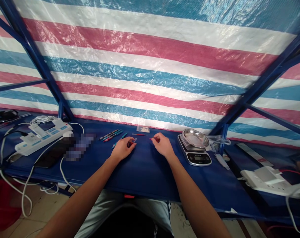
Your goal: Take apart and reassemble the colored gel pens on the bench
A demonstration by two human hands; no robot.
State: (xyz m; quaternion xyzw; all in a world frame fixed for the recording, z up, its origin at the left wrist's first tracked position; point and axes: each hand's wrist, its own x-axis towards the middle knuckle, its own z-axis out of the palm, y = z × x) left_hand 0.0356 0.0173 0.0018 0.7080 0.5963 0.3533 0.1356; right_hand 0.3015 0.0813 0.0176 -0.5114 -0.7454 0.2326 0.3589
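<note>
My left hand (122,147) is closed in a pinch over the blue table, holding a small see-through piece (135,140) that looks like part of a pen. Beside it, partly behind its fingers, lies a blue pen (124,136). My right hand (162,144) also pinches, with a small red piece (150,139) at its fingertips; its exact kind is too small to tell. Between and beyond the two hands rests a thin red pen refill (140,134). Several pens (111,135) lie side by side to the left of my left hand.
Behind the refill is a small plastic bag (143,129). A kitchen scale (198,158) with a metal bowl (195,138) stands on the right. Power strips (44,138) and cables occupy the left, near a dark phone (53,153). Blue frame bars (249,87) and a striped sheet rise behind.
</note>
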